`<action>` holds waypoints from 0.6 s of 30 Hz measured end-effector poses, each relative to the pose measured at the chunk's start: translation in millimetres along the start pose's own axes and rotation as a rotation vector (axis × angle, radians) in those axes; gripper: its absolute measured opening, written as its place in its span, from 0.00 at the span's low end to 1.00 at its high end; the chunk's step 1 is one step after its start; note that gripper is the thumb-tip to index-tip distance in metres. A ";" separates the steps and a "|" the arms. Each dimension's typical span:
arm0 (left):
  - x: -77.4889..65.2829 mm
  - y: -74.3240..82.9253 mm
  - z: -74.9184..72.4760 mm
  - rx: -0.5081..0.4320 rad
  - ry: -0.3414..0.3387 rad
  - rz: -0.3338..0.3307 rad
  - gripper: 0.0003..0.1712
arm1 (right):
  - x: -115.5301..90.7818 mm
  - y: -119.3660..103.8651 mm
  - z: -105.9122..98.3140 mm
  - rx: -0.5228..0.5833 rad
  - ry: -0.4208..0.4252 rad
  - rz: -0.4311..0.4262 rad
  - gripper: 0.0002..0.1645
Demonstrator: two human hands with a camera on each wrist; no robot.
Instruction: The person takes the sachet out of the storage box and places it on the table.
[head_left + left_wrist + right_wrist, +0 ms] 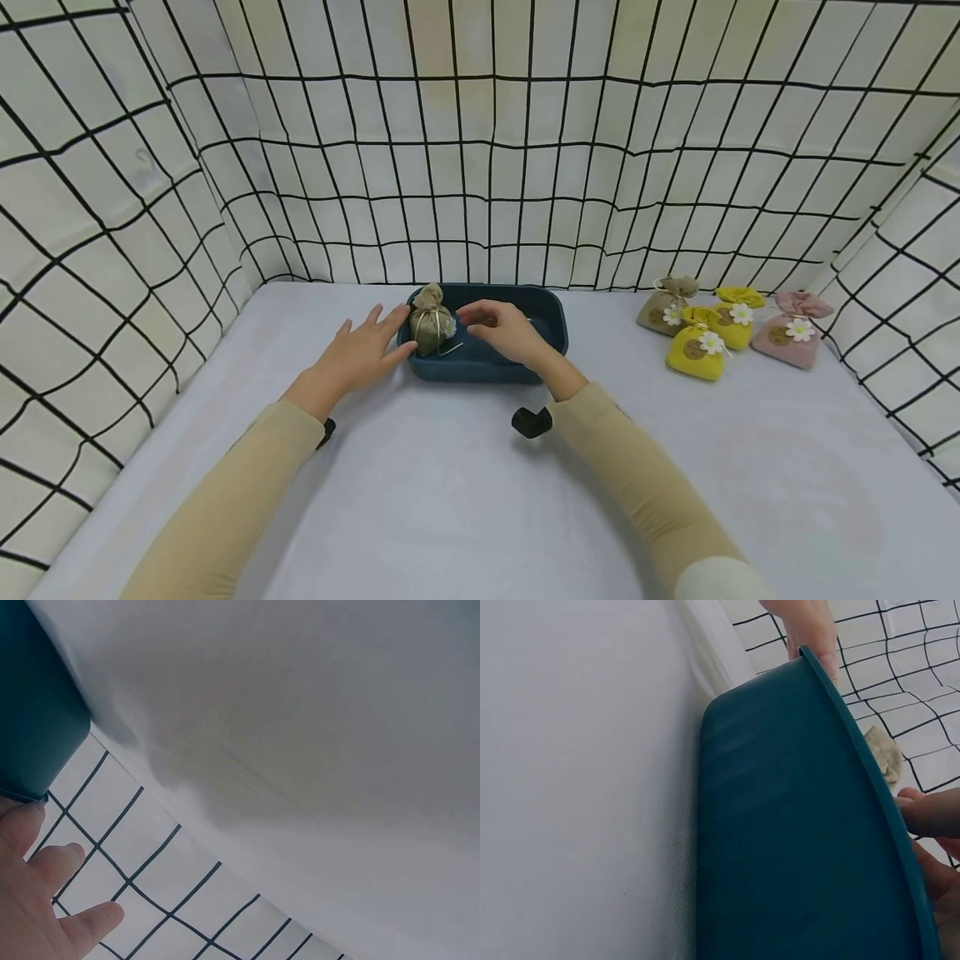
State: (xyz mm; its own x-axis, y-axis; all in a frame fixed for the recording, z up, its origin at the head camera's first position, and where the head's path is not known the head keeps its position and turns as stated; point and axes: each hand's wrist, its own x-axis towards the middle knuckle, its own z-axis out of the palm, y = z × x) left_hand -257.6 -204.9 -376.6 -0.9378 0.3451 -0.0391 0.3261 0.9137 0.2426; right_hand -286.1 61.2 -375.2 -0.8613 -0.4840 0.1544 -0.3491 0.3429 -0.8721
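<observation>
A dark teal plastic basin [495,371] stands on the white-covered table. In its left end sits a brown drawstring pouch [429,323] with a white flower, its gathered top upright above the rim. My left hand [363,354] has its fingers spread at the basin's left end, fingertips right at the rim. Over the middle of the basin is my right hand [506,329], thumb and fingers loosely bent with a gap between them and the pouch. The right wrist view shows the pouch's top [886,755] beyond the rim, beside the right-hand fingers [930,814].
On the table's right side lie several pouches with white flowers: a brown pouch [666,307], a yellow pouch [696,354], a second yellow pouch [735,329] and a pink pouch [787,337]. Black netting [491,150] stands along the back and both sides.
</observation>
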 end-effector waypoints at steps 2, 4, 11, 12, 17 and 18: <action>-1.2 -1.2 1.2 0.005 -0.002 -0.005 0.43 | 3.5 1.1 3.1 -0.003 0.004 0.022 0.21; -1.7 -1.9 1.9 0.008 0.000 -0.003 0.43 | 7.0 2.4 5.4 0.011 0.018 0.052 0.21; -2.2 -1.3 0.5 0.004 0.013 0.003 0.43 | 21.3 3.3 9.8 0.034 0.058 0.106 0.24; -2.2 -1.2 0.2 0.003 0.012 0.003 0.43 | 22.6 2.7 10.2 0.034 0.059 0.111 0.24; -2.3 -0.7 0.1 0.004 0.015 0.004 0.43 | 28.1 2.1 13.6 0.029 0.062 0.153 0.28; -2.5 -0.6 0.1 0.004 0.016 0.004 0.43 | 29.0 1.9 14.7 0.024 0.061 0.165 0.28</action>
State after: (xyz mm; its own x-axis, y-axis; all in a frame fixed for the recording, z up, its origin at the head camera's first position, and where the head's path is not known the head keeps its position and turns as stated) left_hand -255.4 -206.3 -376.8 -0.9382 0.3454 -0.0229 0.3303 0.9130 0.2393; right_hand -306.3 36.0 -379.2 -0.9270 -0.3733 0.0357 -0.1932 0.3939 -0.8986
